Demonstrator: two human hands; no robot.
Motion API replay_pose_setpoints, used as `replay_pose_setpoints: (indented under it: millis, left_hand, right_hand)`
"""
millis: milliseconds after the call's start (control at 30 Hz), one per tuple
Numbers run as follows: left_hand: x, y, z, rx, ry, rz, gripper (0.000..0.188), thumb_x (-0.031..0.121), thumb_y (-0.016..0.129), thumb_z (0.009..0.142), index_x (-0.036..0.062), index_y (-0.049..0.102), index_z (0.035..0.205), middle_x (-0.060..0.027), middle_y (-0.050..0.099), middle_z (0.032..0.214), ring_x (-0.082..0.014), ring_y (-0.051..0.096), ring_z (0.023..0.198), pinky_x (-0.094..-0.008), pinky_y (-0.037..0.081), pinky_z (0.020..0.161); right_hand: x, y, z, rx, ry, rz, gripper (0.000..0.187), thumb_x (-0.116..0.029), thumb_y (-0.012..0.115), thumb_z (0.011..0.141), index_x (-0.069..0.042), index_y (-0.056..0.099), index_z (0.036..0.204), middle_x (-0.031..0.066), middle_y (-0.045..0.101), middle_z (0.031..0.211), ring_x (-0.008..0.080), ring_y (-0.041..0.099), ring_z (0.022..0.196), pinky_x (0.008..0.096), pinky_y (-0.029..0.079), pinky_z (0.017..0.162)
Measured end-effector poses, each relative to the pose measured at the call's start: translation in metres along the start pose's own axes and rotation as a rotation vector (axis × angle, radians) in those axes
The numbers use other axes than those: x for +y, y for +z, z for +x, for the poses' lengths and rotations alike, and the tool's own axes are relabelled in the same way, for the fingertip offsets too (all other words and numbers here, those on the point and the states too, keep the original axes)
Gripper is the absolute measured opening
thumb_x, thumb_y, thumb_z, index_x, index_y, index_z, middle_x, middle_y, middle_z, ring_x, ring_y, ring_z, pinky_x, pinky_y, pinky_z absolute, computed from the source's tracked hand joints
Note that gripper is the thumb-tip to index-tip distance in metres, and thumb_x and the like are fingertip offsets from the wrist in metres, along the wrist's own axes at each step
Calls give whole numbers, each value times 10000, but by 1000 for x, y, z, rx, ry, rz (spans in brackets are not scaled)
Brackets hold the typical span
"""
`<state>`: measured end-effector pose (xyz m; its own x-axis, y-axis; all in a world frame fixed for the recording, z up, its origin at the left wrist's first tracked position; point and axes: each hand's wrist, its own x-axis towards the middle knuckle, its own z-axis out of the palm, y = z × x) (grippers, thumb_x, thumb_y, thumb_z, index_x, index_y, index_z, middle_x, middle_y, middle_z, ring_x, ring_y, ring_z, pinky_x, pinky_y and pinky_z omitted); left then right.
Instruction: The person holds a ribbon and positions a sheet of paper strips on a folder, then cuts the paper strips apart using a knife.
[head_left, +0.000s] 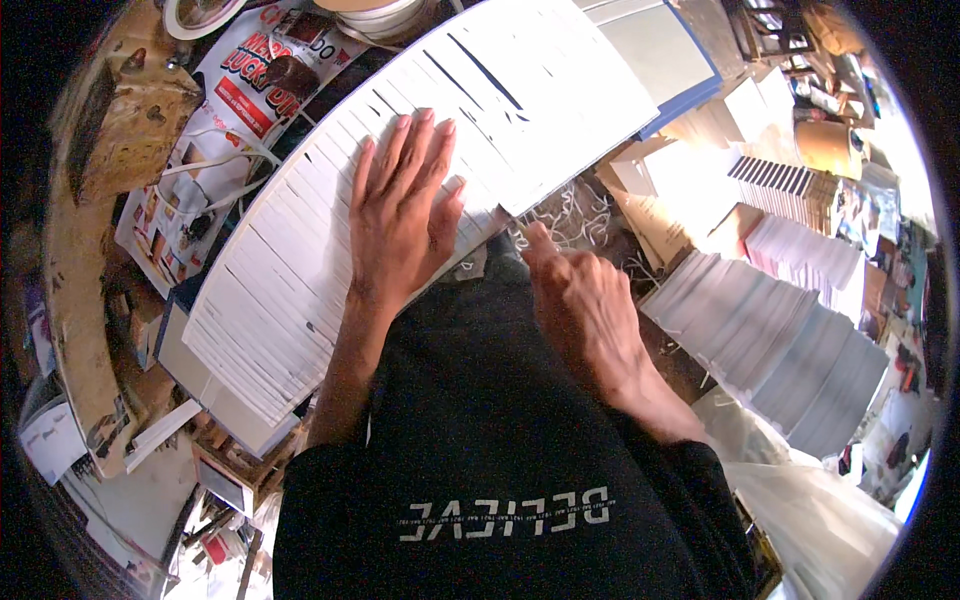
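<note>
A long row of white paper blocks (pixel 290 280) stretches slantwise in front of me, from the lower left to the upper right. Thin dark gaps part the blocks, and a broad white sheet or block face (pixel 570 80) is at its far right end. My left hand (pixel 405 205) lies flat on the row with its fingers stretched out. At the near edge my right hand (pixel 580 290) is closed round a slim, blade-like tool (pixel 515 218). Its tip meets the paper edge; the fingers hide most of it, so its exact kind is unclear.
Blue-edged grey boards (pixel 690 50) show under both ends of the row. Loose white thread scraps (pixel 575 215) lie below its near edge. Tall paper stacks (pixel 770 330) stand at the right, by translucent plastic sheeting (pixel 800 510). A printed banner (pixel 235 110) and a wooden beam (pixel 85 300) are at the left.
</note>
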<state>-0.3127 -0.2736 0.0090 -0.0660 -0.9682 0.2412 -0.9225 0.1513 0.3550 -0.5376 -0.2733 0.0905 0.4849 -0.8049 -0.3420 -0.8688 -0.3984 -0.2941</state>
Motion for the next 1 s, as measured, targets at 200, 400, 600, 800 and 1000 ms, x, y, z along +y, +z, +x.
replay_pose_setpoints:
  millis: [200, 400, 600, 800, 1000]
  left_hand:
    - [-2, -6, -4, -59, -4, 16, 658, 299, 577, 1022, 113, 402, 1629, -131, 361, 1697, -296, 320, 1575, -523, 177, 1299]
    - [-8, -4, -5, -46, 18, -89, 683, 295, 570, 1025, 51, 369, 1630, -146, 345, 1701, -319, 298, 1583, -549, 149, 1299]
    - [-5, -7, -4, -94, 47, -73, 684, 301, 546, 1043, 26, 341, 1634, -155, 329, 1708, -339, 285, 1588, -574, 137, 1293]
    - [-7, -12, -7, -114, 42, -64, 638, 322, 511, 1075, 46, 363, 1631, -139, 351, 1701, -344, 303, 1581, -569, 157, 1285]
    - [-6, -9, -8, -101, -10, -47, 700, 276, 622, 989, 81, 399, 1623, -97, 377, 1695, -290, 315, 1580, -534, 167, 1303]
  right_hand:
    - [19, -16, -37, -386, 196, -84, 199, -197, 494, 1095, -47, 618, 1133, 225, 700, 768, 415, 726, 706, 537, 570, 613]
    - [36, -24, -43, -16, 245, 346, 228, -139, 615, 1027, -67, 666, 1237, 237, 742, 969, 427, 748, 893, 487, 587, 753]
    - [8, 19, -21, 332, -77, 600, 423, -17, 695, 987, -9, 643, 1407, 222, 764, 1147, 244, 766, 886, 362, 618, 743]
    - [10, 47, 1, 283, -116, 637, 464, -17, 689, 985, -9, 598, 1440, 247, 736, 1231, 356, 772, 1033, 396, 626, 822]
    - [16, 48, 10, 217, -165, 600, 464, -18, 669, 991, -32, 595, 1449, 256, 727, 1230, 398, 761, 1034, 418, 628, 831]
